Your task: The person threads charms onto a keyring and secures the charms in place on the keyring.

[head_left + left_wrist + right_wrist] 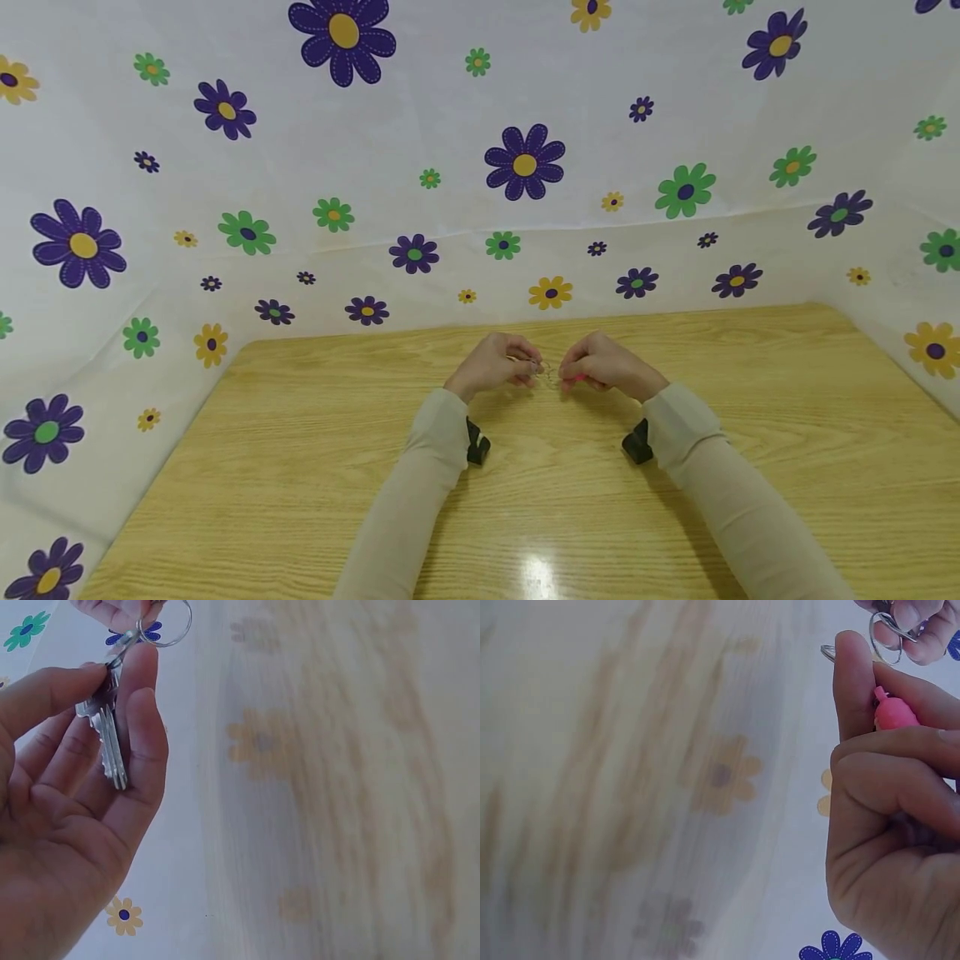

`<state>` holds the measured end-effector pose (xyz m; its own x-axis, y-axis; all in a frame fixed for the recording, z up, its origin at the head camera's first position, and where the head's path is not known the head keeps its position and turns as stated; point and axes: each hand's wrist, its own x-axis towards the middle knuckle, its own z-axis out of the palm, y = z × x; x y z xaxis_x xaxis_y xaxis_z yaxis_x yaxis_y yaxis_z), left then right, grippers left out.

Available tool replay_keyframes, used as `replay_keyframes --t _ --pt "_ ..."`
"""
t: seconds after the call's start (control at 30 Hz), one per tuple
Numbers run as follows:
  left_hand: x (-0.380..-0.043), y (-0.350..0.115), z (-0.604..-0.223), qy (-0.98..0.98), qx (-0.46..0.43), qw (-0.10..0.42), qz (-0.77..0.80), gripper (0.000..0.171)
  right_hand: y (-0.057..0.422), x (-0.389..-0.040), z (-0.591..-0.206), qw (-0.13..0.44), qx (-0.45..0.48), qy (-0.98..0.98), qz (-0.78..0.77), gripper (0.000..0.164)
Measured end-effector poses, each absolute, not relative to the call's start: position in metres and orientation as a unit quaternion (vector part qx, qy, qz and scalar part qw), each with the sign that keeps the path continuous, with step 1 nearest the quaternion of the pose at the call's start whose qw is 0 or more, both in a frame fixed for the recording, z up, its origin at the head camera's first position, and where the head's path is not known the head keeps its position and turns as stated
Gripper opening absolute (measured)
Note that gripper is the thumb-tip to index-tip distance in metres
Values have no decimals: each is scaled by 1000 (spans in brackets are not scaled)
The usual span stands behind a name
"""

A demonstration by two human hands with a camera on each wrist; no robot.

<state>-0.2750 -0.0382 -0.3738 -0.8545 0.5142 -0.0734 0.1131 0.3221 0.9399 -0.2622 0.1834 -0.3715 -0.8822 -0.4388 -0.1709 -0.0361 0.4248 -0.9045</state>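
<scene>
Close together over the far half of the table, my two hands face each other. My left hand (498,364) pinches a small bunch of silvery keys (111,742) between thumb and fingers, their blades pointing down over the fingers. A thin metal key ring (176,628) sticks out past the left fingertips toward the other hand. My right hand (606,364) grips a small pink trinket (896,714), partly hidden by the curled fingers. Beside the right fingertip shows the edge of another metal loop (827,652). How the ring and the trinket join, I cannot tell.
The wooden table (300,467) spreads under both arms, with a bright reflection near the front. A white cloth (420,108) printed with flowers rises behind it and at both sides. Black wrist cameras (477,443) sit below the sleeve cuffs.
</scene>
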Motion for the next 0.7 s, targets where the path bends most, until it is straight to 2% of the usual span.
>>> replay_keyframes --t 0.5,0.7 --pt "-274 -38 -377 808 190 172 530 12 181 -260 -370 204 -142 812 -527 21" --pt "-274 -38 -375 819 198 164 514 11 182 -261 -371 175 -147 809 -541 17"
